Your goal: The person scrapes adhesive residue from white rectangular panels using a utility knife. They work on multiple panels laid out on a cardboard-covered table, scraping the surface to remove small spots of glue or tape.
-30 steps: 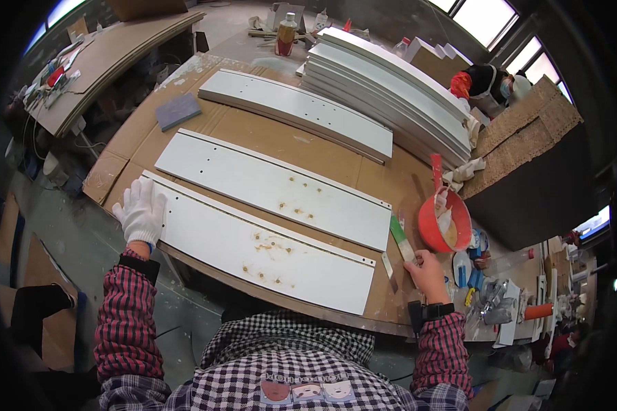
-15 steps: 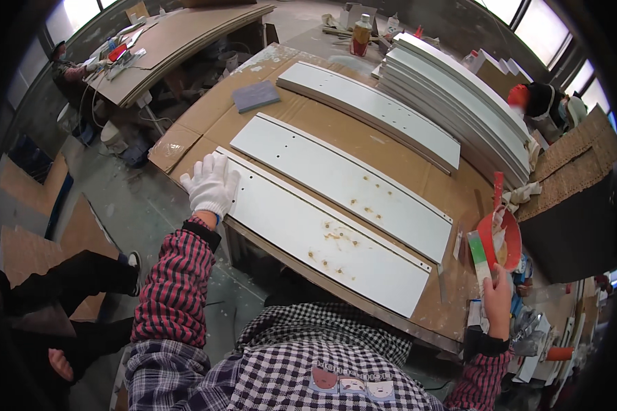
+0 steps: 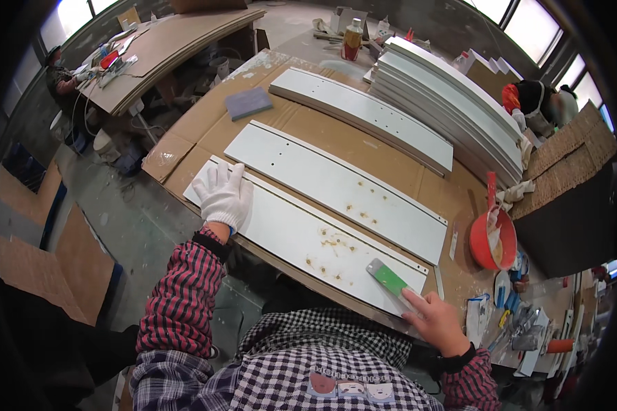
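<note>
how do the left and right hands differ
The left hand wears a white glove; the right hand is bare. The left hand rests palm-down on the nearest white board, while the right hand holds a green-and-grey tool. Both have red-and-black checked sleeves.

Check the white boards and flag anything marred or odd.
The nearest white board has yellow-brown smears around dark spots on its right half. The middle board has fainter, similar marks. They look odd against the otherwise mostly white faces; whether they are stains, filler or damage, I cannot tell.
</note>
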Tool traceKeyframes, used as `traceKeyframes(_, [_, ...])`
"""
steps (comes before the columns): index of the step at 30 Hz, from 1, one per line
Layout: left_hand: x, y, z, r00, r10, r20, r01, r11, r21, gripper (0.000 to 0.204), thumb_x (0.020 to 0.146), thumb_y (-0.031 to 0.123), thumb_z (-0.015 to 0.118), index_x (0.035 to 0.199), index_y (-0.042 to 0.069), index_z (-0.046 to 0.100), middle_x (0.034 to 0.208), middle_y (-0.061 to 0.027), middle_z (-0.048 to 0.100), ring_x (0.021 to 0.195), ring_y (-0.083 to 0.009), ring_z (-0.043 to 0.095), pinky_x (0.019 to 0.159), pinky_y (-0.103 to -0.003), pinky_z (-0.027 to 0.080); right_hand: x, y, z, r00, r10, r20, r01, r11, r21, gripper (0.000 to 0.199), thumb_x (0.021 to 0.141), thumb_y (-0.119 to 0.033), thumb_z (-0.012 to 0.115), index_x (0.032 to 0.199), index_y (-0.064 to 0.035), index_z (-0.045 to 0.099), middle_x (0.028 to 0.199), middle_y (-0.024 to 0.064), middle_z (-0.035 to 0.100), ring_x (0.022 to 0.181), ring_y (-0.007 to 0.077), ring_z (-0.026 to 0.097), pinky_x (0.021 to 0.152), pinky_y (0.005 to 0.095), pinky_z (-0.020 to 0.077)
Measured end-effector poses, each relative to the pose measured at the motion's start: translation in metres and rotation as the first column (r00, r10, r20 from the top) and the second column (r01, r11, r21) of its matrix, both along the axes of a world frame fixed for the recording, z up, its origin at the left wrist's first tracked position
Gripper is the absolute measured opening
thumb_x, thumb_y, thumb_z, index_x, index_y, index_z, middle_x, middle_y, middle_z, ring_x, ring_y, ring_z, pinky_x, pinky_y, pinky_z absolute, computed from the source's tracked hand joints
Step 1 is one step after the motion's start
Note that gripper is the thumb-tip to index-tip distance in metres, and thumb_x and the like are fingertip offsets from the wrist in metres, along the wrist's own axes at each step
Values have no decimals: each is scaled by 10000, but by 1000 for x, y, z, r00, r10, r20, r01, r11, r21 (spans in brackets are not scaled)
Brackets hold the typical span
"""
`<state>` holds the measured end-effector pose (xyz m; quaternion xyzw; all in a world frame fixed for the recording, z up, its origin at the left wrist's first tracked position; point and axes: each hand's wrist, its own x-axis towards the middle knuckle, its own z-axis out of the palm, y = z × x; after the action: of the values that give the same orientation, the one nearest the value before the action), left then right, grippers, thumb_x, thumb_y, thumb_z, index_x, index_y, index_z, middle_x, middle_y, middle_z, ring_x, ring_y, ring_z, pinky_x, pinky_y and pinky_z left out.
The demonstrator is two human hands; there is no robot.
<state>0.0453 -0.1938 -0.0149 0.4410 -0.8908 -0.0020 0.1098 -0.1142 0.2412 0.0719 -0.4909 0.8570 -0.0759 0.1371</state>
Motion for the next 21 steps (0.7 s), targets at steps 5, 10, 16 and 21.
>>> traceKeyframes(5, [-1, 0, 1, 1000, -12, 7, 13, 1000, -16, 463, 937, 376, 445, 1360, 195, 496, 1446, -167, 397, 1350, -357, 334, 1102, -601, 114, 11, -27, -9, 998, 35, -46, -35, 999, 2, 449, 842, -299, 677, 1282, -282, 591, 741, 101, 516, 596, 292, 594, 528, 395, 480])
traceKeyframes(10, [-3, 4, 9, 1000, -12, -4, 13, 996, 89, 396, 933, 360, 457, 1283, 206, 562, 1466, -175, 379, 1369, -380, 316, 1104, -621, 91, 10, -26, -14, 997, 57, -47, -58, 998, -11, 454, 853, -295, 665, 1298, -279, 575, 728, 106, 513, 585, 299, 590, 512, 402, 477])
traceKeyframes(16, [-25, 29, -5, 980, -159, -121, 142, 981, -135, 253, 884, 312, 536, 1077, 185, 639, 1290, -129, 480, 1227, -300, 399, 1046, -584, 177, 14, -29, -15, 999, 9, -41, -8, 1000, 12, 460, 856, -293, 662, 1306, -289, 567, 735, 109, 511, 582, 301, 588, 513, 414, 477])
traceKeyframes(21, [-22, 30, 4, 947, -273, -170, 268, 962, -56, 204, 888, 283, 551, 1034, 171, 638, 1203, -107, 490, 1152, -282, 422, 1029, -575, 199, 14, -32, -16, 1000, 2, -17, -1, 998, 60, 465, 861, -287, 657, 1315, -287, 558, 738, 109, 510, 583, 299, 589, 513, 413, 482])
